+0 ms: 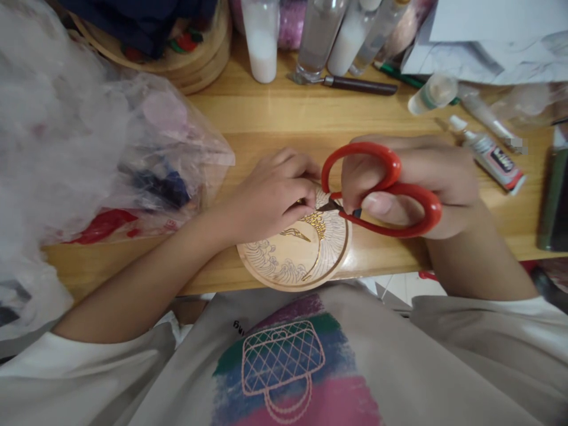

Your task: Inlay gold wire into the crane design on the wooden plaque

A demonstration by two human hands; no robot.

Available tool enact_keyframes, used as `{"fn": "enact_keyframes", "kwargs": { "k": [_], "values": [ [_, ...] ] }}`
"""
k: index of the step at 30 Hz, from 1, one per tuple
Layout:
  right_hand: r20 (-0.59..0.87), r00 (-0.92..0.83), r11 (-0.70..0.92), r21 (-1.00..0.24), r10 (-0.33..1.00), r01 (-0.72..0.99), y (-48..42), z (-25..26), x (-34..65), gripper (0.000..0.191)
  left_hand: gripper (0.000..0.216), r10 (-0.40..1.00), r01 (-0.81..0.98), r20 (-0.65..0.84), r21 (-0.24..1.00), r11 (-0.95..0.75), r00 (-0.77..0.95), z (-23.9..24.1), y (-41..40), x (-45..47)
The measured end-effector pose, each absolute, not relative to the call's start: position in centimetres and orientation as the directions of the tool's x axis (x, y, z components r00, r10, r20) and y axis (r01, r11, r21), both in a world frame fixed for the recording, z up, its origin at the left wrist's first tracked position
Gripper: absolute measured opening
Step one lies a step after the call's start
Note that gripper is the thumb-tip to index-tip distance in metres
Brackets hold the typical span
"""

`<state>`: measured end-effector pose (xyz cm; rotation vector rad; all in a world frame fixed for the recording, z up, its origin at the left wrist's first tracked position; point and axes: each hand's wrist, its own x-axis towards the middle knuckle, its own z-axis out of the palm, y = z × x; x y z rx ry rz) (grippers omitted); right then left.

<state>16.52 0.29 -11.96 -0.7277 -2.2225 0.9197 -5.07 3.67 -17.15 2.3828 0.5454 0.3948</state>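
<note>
A round wooden disc (284, 260) with a crane and wave drawing, partly outlined in gold wire, lies at the near edge of the wooden table (275, 118). My left hand (270, 195) rests on the disc's upper edge, its fingers pinched on something I cannot make out, likely the gold wire. My right hand (417, 183) grips red-handled scissors (386, 189), fingers through the loops. The short blades point left and meet my left fingertips over the disc.
A clear plastic bag (133, 160) of craft bits lies at the left beside white fluff. Stacked wooden hoops (195, 53) stand at the back. Bottles (319, 35), a dark-handled tool (355, 84), glue tubes (492, 157) and papers (488, 41) crowd the back and right.
</note>
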Motion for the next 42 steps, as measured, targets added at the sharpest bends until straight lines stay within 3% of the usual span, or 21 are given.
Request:
{"fn": "enact_keyframes", "kwargs": {
  "k": [9, 17, 25, 30, 34, 38, 42],
  "values": [
    [0.223, -0.626, 0.594, -0.648, 0.747, 0.477, -0.1, -10.9, 15.7, 0.052, 0.016, 0.486, 0.294, 0.148, 0.635, -0.714, 0.862, -17.2, 3.6, -5.1],
    [0.380, -0.648, 0.684, -0.660, 0.661, 0.311, -0.2, -11.1, 16.2, 0.027, 0.014, 0.492, 0.261, 0.198, 0.652, -0.712, 0.848, -17.2, 3.5, -5.1],
    [0.471, -0.544, 0.688, -0.657, 0.695, 0.310, -0.3, -11.1, 16.7, 0.021, 0.010, 0.569, 0.244, 0.237, 0.728, -0.641, 0.788, -16.5, 3.7, -5.5],
    [0.671, -0.391, 0.774, -0.508, 0.630, 0.377, -0.7, -10.5, 16.7, 0.020, 0.012, 0.803, 0.328, 0.136, 0.864, -0.383, 0.580, -15.0, 3.0, -5.1],
    [0.704, -0.423, 0.795, -0.347, 0.571, 0.497, -1.7, -8.9, 16.6, 0.030, 0.025, 0.843, 0.330, -0.067, 0.934, -0.135, 0.534, -13.3, 2.2, -3.7],
    [0.675, -0.477, 0.775, -0.231, 0.563, 0.588, -2.8, -8.3, 16.5, 0.034, 0.030, 0.831, 0.354, -0.079, 0.923, -0.148, 0.551, -11.8, 1.5, -2.4],
    [0.724, -0.443, 0.787, -0.222, 0.528, 0.575, -3.4, -8.7, 16.5, 0.032, 0.033, 0.860, 0.423, -0.006, 0.872, -0.245, 0.511, -11.3, 1.3, -1.9]
  ]
}}
